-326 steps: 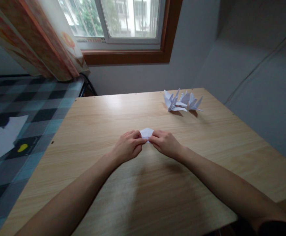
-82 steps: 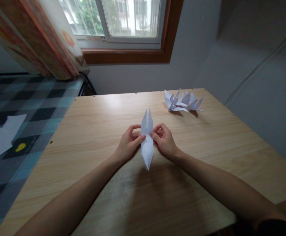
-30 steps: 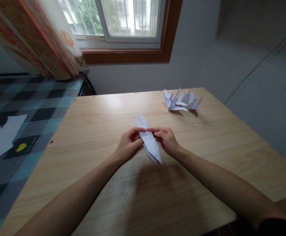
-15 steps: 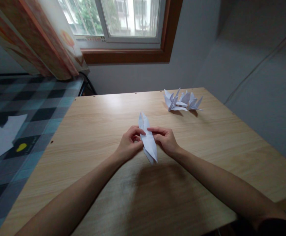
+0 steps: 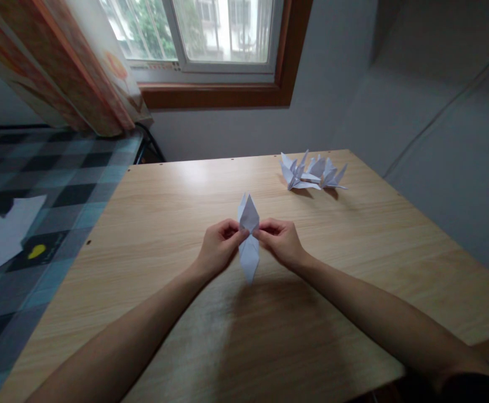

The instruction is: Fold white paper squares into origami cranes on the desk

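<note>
Pinching folded paper (image 5: 250,260) w/ both hands (image 5: 220,246) (image 5: 283,244), well inside tbl (image 5: 164,193) edges.

Floral curtain (image 5: 66,73) is hanging at window's (image 5: 223,33) left. Loose white sheets (image 5: 12,235) are lying on checked cloth (image 5: 76,193). Paper figures (image 5: 294,171) are sitting near table's (image 5: 177,187) far-right corner. Cord (image 5: 458,96) is slanting down right-hand wall (image 5: 458,162).
</note>
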`<action>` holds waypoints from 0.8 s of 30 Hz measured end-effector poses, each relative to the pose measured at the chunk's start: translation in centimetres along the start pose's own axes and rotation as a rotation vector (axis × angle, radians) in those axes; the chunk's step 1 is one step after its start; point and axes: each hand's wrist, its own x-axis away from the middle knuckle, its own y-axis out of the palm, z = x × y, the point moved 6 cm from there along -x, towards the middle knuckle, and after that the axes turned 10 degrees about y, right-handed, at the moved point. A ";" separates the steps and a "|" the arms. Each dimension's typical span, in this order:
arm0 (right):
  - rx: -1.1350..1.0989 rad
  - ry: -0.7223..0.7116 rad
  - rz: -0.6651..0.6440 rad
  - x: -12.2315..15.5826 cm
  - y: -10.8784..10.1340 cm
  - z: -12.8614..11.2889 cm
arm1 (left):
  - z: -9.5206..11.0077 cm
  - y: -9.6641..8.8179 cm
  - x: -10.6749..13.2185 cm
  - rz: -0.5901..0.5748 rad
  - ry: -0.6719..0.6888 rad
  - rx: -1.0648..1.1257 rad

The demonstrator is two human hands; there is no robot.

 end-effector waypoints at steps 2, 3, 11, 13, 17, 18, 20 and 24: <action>0.011 -0.016 0.024 0.0 -0.1 0.0 | 0.3 0.1 0.0 -0.004 0.011 -0.006; 0.018 -0.019 0.034 0.0 -0.1 0.0 | 0.5 0.2 0.0 -0.010 0.015 -0.015; -0.112 0.013 0.024 0.0 0.1 0.2 | 0.9 0.7 0.4 -0.034 -0.004 0.024; -0.116 0.024 0.004 0.0 0.2 0.2 | 0.9 0.9 0.4 -0.036 -0.018 0.076; -0.097 0.052 -0.028 0.1 0.4 0.3 | 1.3 0.6 0.1 0.014 0.007 0.094; -0.095 0.057 -0.031 0.1 0.4 0.4 | 1.2 0.6 0.0 0.018 0.007 0.086; -0.093 0.057 -0.033 0.1 0.5 0.4 | 1.1 0.5 -0.1 0.014 0.001 0.078; -0.049 0.049 -0.070 0.2 0.7 0.3 | 0.8 0.6 0.1 0.000 -0.036 0.114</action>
